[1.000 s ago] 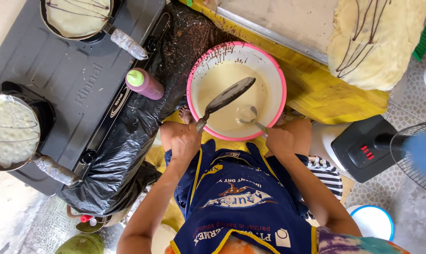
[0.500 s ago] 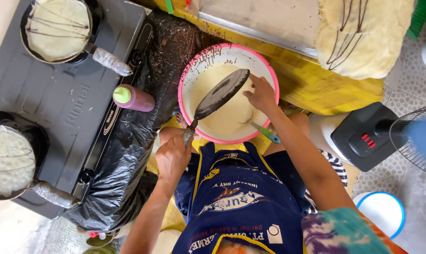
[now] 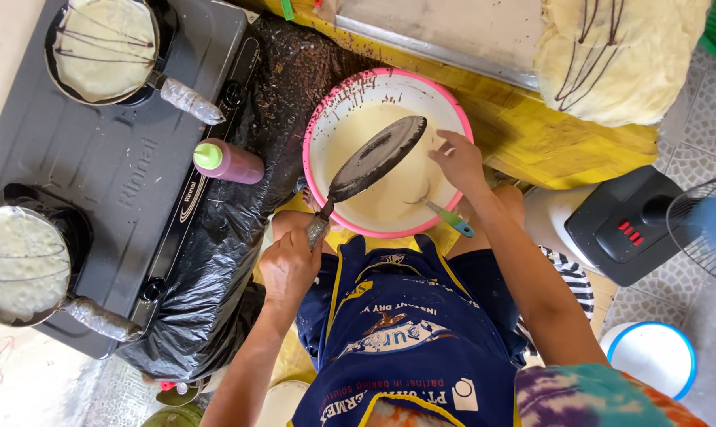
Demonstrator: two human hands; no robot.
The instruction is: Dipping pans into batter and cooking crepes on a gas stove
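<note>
Hands: left (image 3: 289, 267) gripping tilted pan (image 3: 376, 157), right (image 3: 457, 160) over batter bowl (image 3: 324, 139).

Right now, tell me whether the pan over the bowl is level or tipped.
Tipped. The left hand holds the dark pan slanted, face up, above the batter bowl.

A makeshift cooking spot on a tiled floor is shown, likely a home or small stall kitchen. A two-burner gas stove (image 3: 113, 170) is set low, with thin crepes in two pans. A pink-rimmed batter basin (image 3: 326, 134), a stack of finished crepes (image 3: 619, 55) and an electric fan (image 3: 690, 229) are seen.
</note>
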